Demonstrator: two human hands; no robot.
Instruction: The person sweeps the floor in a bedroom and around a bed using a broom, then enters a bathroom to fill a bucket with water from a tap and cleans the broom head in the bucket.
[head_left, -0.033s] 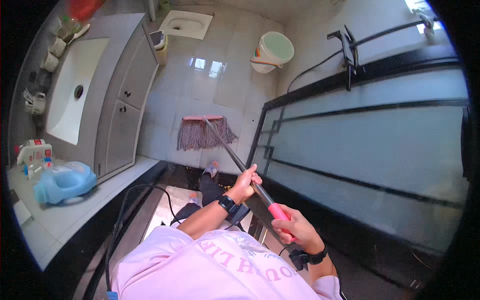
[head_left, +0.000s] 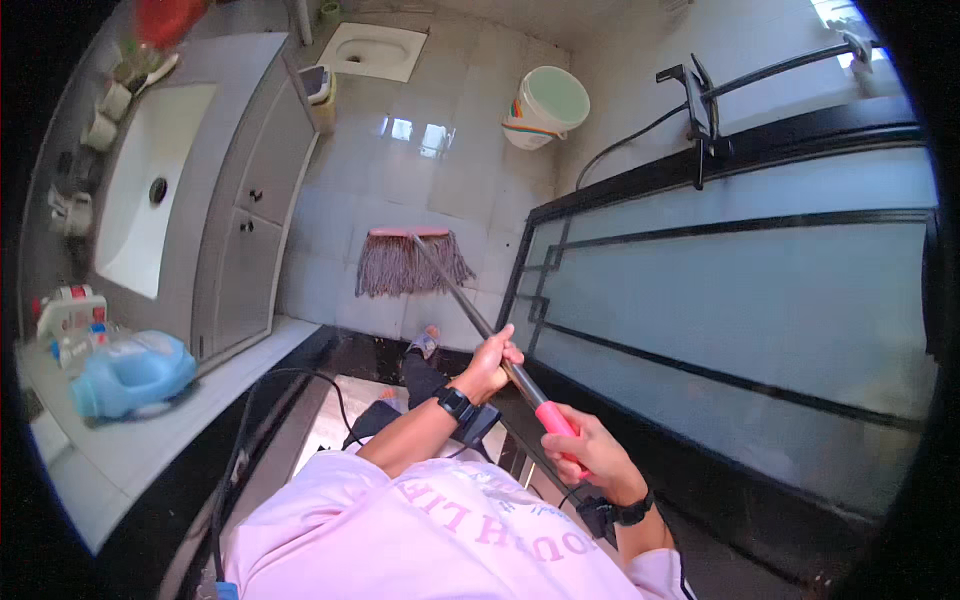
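Dark slim mop pole (head_left: 464, 302) was clasped by left hand (head_left: 487, 366); pink tubular handle sleeve (head_left: 553, 418) by right hand (head_left: 588, 450). Grey-purple strand mop head (head_left: 392, 270) was spread on pale glossy tiles (head_left: 330, 240), ahead-left of grip — hardly shifted since previous frame, no new area reached.

Over there the mop head (head_left: 408, 268) sits on the floor tiles (head_left: 335, 195), vanity cabinet (head_left: 236, 285) to its left, glass door (head_left: 740, 275) to its right, bucket (head_left: 556, 94) and squat toilet (head_left: 400, 52) beyond it.

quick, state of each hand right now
Left hand: closed, holding the dark mop pole.
Right hand: closed, holding the pole's pink handle.
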